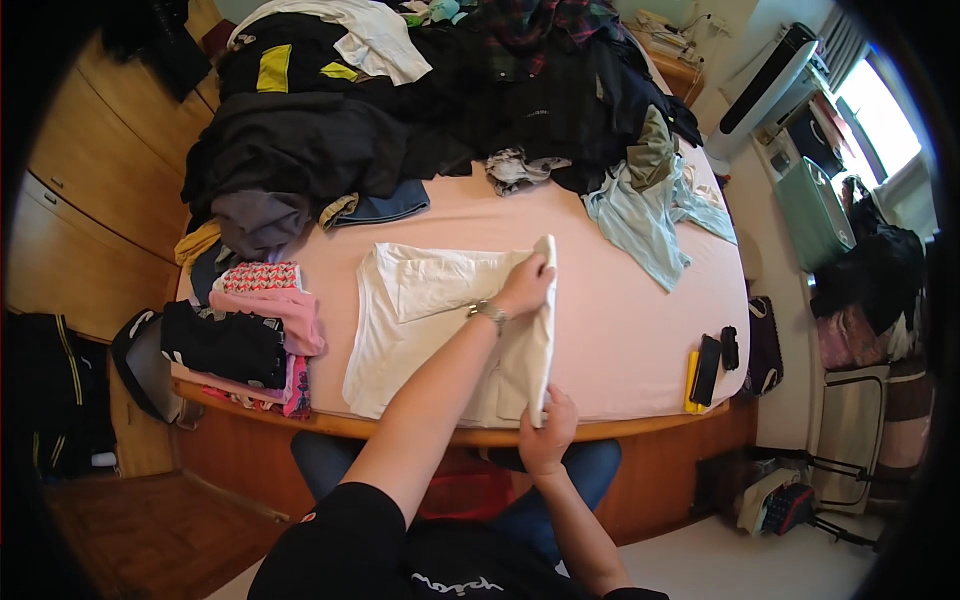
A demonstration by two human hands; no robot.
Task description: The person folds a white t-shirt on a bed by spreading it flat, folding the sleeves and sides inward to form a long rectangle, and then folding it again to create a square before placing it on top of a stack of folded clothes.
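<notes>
A white shirt (420,345) lies partly folded at the front of the pink-sheeted bed (630,345), its right edge raised in a long narrow fold. My left hand (525,287), with a metal watch at the wrist, reaches across the cloth. Its fingers are closed on the far end of that fold. At the near end, by the bed's front edge, my right hand (550,432) pinches the fold's corner. The left part of the shirt lies flat and slightly wrinkled, with one layer turned over on top. My left forearm hides some of the cloth's middle.
A stack of folded clothes (225,345) stands at the bed's front left corner. Dark loose clothes (300,145) are heaped across the back. A light blue garment (645,225) lies at the right. Black and yellow cases (705,372) sit near the front right corner.
</notes>
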